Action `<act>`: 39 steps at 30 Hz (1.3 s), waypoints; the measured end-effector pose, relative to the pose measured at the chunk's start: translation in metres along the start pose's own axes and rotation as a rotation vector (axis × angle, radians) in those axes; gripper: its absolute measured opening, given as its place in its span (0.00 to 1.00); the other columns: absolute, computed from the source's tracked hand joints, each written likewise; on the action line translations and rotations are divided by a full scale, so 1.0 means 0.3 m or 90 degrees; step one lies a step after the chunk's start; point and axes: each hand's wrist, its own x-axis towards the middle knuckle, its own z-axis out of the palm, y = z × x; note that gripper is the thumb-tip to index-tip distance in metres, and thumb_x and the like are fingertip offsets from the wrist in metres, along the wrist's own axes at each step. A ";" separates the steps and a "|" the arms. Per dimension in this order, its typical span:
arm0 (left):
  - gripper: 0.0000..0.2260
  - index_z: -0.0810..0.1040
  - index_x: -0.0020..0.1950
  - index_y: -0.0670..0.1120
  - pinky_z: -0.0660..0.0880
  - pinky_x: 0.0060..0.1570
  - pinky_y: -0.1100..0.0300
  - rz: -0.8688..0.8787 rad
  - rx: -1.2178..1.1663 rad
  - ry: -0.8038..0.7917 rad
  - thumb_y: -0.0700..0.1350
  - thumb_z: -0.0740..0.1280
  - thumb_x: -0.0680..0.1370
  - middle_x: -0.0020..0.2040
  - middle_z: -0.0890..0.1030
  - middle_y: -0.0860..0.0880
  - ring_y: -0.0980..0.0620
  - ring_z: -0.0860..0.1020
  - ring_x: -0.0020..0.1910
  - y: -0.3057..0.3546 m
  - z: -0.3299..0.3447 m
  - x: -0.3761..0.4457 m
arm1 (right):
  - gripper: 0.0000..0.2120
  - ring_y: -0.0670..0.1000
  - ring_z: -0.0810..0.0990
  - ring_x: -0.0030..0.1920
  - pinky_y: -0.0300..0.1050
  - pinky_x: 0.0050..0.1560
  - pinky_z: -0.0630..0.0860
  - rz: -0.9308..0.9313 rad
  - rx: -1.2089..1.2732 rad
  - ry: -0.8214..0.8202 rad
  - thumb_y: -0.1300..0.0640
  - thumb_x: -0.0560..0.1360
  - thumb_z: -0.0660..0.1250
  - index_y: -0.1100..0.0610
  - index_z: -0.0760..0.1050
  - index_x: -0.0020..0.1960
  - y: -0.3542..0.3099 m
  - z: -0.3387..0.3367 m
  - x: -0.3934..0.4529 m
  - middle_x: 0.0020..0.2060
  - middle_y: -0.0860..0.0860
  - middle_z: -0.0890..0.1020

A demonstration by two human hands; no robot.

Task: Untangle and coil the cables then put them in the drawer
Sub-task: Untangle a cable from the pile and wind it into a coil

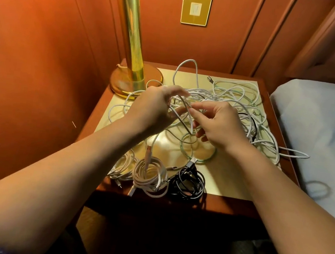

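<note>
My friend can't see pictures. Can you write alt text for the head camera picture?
Two bare hands, left hand and right hand, pinch thin cable strands in a loose white cable tangle on a wooden nightstand. A coiled white cable bundle and coiled black cable bundle lie near its front edge.

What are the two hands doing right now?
Left hand: fingers curled, gripping strands of the tangled cables.
Right hand: pinching a white cable from the tangle.

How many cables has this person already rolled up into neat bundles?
3, along the table's near edge: a small white coil on the left, a thicker white coil in the middle, a black coil on the right. The tangle may hide more.
</note>
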 end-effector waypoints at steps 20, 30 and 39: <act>0.03 0.77 0.50 0.45 0.64 0.23 0.66 -0.027 -0.496 0.244 0.40 0.64 0.82 0.30 0.76 0.57 0.62 0.69 0.24 0.037 -0.237 0.047 | 0.18 0.51 0.83 0.49 0.49 0.52 0.82 0.032 -0.251 0.086 0.43 0.77 0.74 0.44 0.83 0.65 0.027 -0.059 0.015 0.58 0.50 0.86; 0.06 0.77 0.47 0.48 0.56 0.27 0.60 -0.101 -0.530 0.026 0.43 0.65 0.83 0.29 0.64 0.51 0.51 0.59 0.27 -0.024 -0.211 0.029 | 0.33 0.57 0.79 0.63 0.47 0.56 0.75 0.039 -0.375 -0.018 0.37 0.75 0.72 0.45 0.69 0.77 -0.121 -0.106 -0.027 0.68 0.55 0.79; 0.06 0.76 0.48 0.49 0.57 0.27 0.62 -0.127 -0.801 -0.078 0.44 0.61 0.83 0.28 0.58 0.53 0.54 0.56 0.25 0.013 -0.212 0.026 | 0.25 0.45 0.74 0.30 0.38 0.29 0.72 0.013 -0.053 -0.042 0.44 0.76 0.75 0.48 0.73 0.69 -0.141 0.018 -0.047 0.34 0.48 0.78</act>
